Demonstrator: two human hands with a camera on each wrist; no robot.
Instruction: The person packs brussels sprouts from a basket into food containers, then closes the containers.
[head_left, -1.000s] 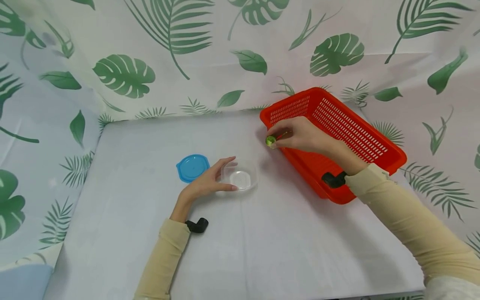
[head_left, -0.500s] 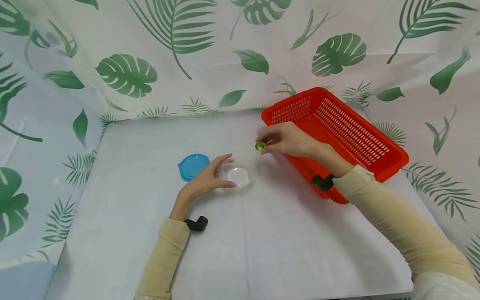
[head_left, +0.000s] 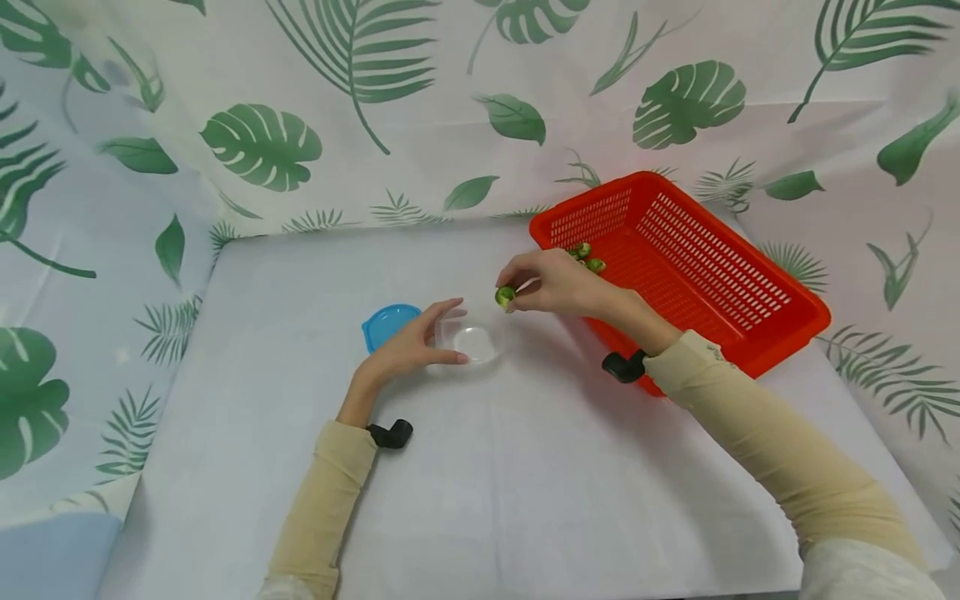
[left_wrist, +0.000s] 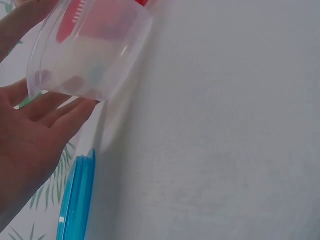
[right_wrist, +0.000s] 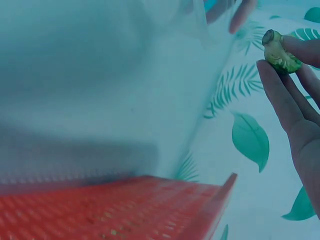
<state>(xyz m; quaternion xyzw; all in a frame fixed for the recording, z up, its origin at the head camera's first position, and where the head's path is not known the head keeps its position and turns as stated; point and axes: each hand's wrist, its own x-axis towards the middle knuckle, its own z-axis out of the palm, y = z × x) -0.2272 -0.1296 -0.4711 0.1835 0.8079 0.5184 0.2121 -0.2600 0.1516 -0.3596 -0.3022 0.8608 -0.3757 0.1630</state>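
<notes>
My left hand [head_left: 411,343] curves round a clear plastic container [head_left: 480,343], thumb on the near side and fingers on the far side. In the left wrist view, its fingertips lie along the wall of the container [left_wrist: 95,55]. My right hand [head_left: 551,283] pinches a small Brussels sprout [head_left: 505,296] just beyond the container's far right rim. The right wrist view shows the sprout [right_wrist: 280,54] between thumb and fingers, its pale stem end upward. Near the left hand lies a blue lid [head_left: 388,325], partly hidden behind that hand.
A red perforated basket [head_left: 705,258] stands at the back right, under the right forearm. Several more sprouts [head_left: 592,265] sit in its left end, partly hidden by the right hand. Leaf-patterned cloth [head_left: 420,92] rises behind the white table surface [head_left: 450,500].
My right hand has moved left with the sprout, from the basket's edge to beside the container. Sprouts in the basket have come into view behind it. The left hand keeps its hold.
</notes>
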